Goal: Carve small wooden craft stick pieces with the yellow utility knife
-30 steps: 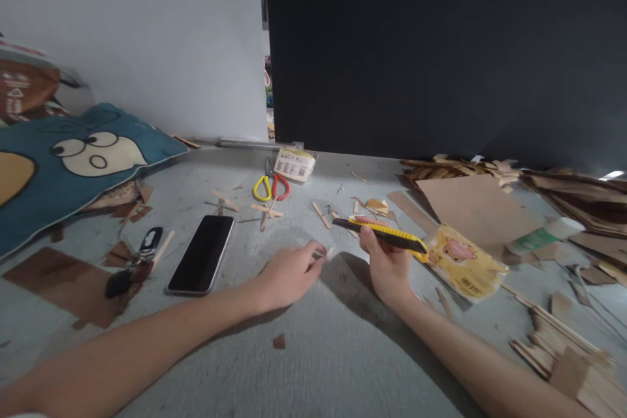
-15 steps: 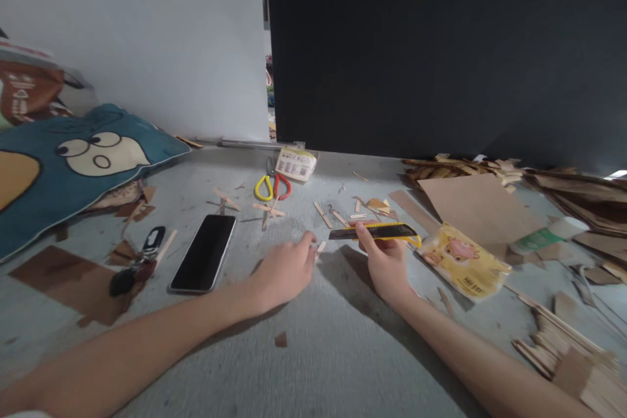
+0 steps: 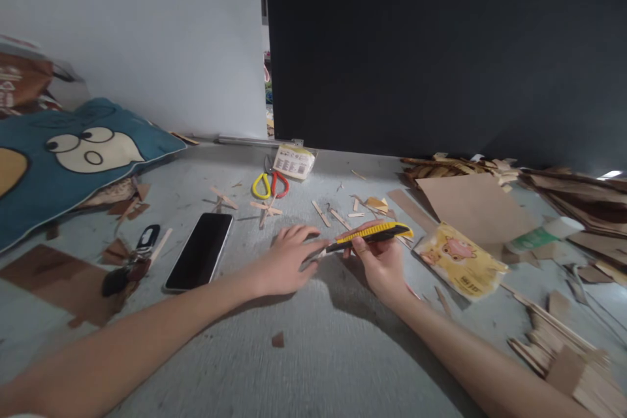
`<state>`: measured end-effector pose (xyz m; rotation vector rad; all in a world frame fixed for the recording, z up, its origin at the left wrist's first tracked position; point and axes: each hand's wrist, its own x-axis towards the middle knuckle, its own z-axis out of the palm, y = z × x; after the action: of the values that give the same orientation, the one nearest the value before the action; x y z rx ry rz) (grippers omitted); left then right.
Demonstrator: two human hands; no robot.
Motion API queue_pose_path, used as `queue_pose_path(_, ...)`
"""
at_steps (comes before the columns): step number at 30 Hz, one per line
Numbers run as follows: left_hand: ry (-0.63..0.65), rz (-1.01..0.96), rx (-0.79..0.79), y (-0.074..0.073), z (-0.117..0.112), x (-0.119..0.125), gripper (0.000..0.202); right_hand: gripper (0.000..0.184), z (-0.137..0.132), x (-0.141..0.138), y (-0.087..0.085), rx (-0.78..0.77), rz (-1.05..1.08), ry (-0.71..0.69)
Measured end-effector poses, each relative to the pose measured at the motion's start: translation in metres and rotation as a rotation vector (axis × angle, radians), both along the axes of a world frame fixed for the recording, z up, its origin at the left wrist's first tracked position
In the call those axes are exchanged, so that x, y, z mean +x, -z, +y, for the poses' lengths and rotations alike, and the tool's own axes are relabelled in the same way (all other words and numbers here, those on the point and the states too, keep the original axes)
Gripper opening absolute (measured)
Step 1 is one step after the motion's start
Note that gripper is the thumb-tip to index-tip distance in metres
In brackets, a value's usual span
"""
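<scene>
My right hand [image 3: 379, 268] is closed around a yellow and black utility knife [image 3: 375, 232]. The knife tilts down to the left, its tip close to the fingers of my left hand [image 3: 291, 261]. Thumb and index finger of that left hand pinch a short wooden stick [image 3: 321, 255], mostly hidden by the fingers and the blade. Its other fingers are stretched forward over the table. Beyond the hands lie loose wooden sticks [image 3: 321, 213] and a small crossed-stick piece [image 3: 266, 209].
Left of my left hand are a phone [image 3: 200, 252], keys [image 3: 128, 272] and a blue cushion [image 3: 93, 163]. Scissors [image 3: 270, 184] lie ahead beside a white packet [image 3: 294, 162]. A yellow packet [image 3: 460, 261], cardboard [image 3: 480, 209] and a green-labelled tube [image 3: 543, 235] sit to the right.
The knife has turned so its tip points down toward my left hand and meets the stick. My left fingers have spread forward, and the view has shifted slightly.
</scene>
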<state>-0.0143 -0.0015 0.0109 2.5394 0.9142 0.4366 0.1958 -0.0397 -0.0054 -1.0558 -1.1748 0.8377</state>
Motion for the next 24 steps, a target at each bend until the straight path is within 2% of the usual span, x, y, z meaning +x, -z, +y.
queue_pose_path(4,0.022,0.002,0.021,0.002,0.001,0.0,0.051,0.045,0.001,0.001,0.005,-0.047,-0.056,-0.033)
queue_pose_path(14,0.003,-0.057,-0.036,0.003,0.003,0.002,0.041,0.043,0.002,0.001,0.002,-0.029,-0.071,-0.068)
queue_pose_path(24,-0.124,-0.218,-0.092,0.012,0.005,0.004,0.054,0.038,0.008,-0.002,0.006,-0.048,-0.113,-0.098)
